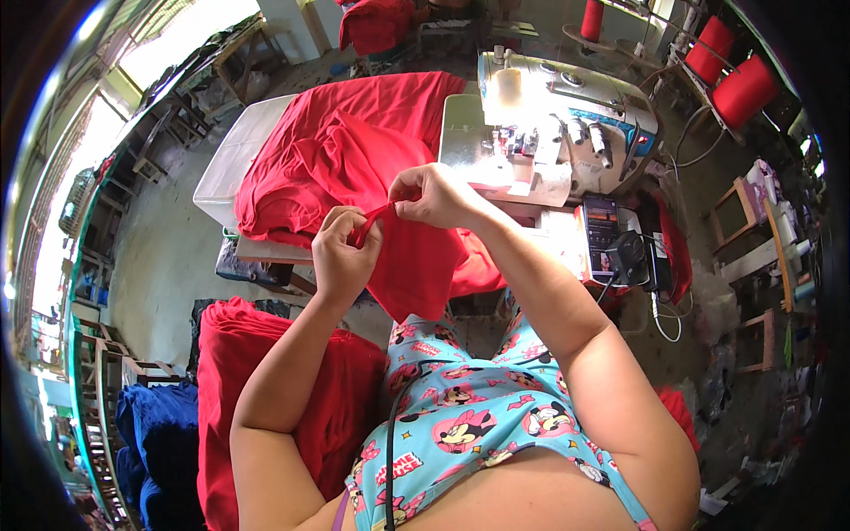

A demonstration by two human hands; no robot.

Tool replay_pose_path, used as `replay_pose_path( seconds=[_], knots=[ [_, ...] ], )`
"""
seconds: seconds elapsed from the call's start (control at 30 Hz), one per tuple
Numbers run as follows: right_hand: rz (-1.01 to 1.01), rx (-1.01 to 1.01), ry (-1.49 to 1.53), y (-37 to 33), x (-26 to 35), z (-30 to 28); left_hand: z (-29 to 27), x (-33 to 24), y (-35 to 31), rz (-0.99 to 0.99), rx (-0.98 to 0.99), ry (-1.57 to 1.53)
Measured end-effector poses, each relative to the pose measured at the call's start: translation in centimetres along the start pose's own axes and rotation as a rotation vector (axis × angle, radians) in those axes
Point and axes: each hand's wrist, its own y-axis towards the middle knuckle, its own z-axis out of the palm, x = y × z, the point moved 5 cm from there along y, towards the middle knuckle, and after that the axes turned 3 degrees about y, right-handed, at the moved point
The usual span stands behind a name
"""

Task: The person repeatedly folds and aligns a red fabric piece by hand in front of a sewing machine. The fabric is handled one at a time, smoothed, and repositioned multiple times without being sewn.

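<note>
Both my hands pinch the edge of a red garment (412, 265), which hangs down from them toward my lap. My left hand (345, 252) is closed on the fabric, a narrow folded strip of it showing between the fingers. Close by on the right, my right hand (434, 196) grips the same edge between thumb and fingertips. Beyond them, a heap of red garments (310, 168) covers the table. To the right of this heap stands a sewing machine (567, 97) with its lamp lit over the needle area.
A phone (600, 221) and a black power adapter (627, 255) with cables lie at the right. Red thread cones (744, 91) stand at the upper right. Beside my left arm are a red fabric stack (239, 354) and blue fabric (164, 425). A white tabletop edge (232, 164) shows at left.
</note>
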Motion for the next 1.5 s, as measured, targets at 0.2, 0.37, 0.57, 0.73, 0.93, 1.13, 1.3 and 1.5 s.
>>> replay_pose_path(
  seconds=[0.2,0.37,0.57,0.73,0.93,1.13,1.3,1.5],
  knots=[
    [0.070,0.045,0.163,0.0,-1.5,0.2,0.1,0.0,0.0,0.003,0.016,-0.024],
    [0.025,-0.005,0.073,-0.7,0.5,-0.2,0.5,1.4,-0.2,-0.200,0.062,-0.260],
    [-0.164,-0.232,-0.123,-1.4,6.0,-0.5,-0.1,4.1,0.6,-0.411,0.196,-0.547],
    [-0.061,-0.347,-0.081,0.3,7.6,0.9,-1.8,7.8,3.4,-0.611,0.135,-0.714],
    [0.179,-0.948,0.261,0.6,-2.2,-0.4,5.6,-3.5,15.5,0.636,0.468,0.491],
    [0.309,-1.125,0.267,-6.5,-6.8,-1.7,16.1,-2.7,11.9,0.493,0.565,0.226],
    [0.247,-1.174,0.067,-8.9,-5.0,-4.4,17.9,-2.7,10.9,0.363,0.510,0.174],
    [0.385,-1.290,0.174,-9.0,-6.8,-5.8,19.2,-3.0,10.5,0.402,0.458,0.298]
  ],
)
